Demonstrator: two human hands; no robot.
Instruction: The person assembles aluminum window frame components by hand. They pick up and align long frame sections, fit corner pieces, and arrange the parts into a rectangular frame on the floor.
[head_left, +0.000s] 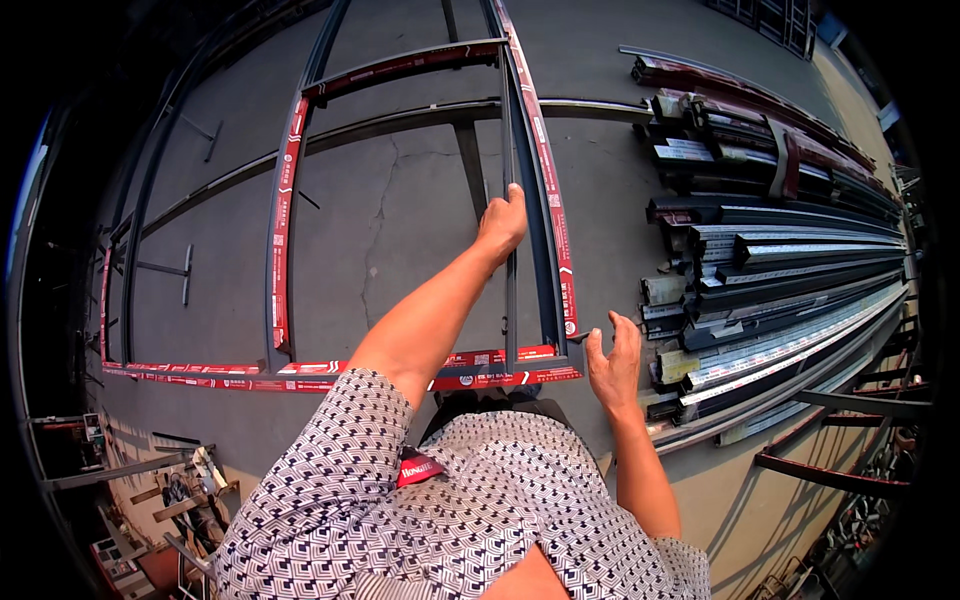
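Observation:
A large dark metal frame (548, 200) with red printed protective film lies in front of me, its near rail (320, 378) running across close to my waist. My left hand (503, 225) reaches over the opening, closed round a thin dark strip (511, 300) that runs alongside the frame's right-hand rail. The strip's lower end comes down to the near rail. Just right of the near right corner is my right hand (616, 368), thumb and fingers apart, holding nothing visible. Whether its thumb touches the corner I cannot tell.
On the right lies a big stack of metal profiles (800, 250), some film-wrapped. A long support bar (400, 117) passes under the frame. Concrete floor (370, 215) with a crack shows through the opening. Tools and clutter (190, 500) stand at lower left, a dark metal rack (830, 475) at lower right.

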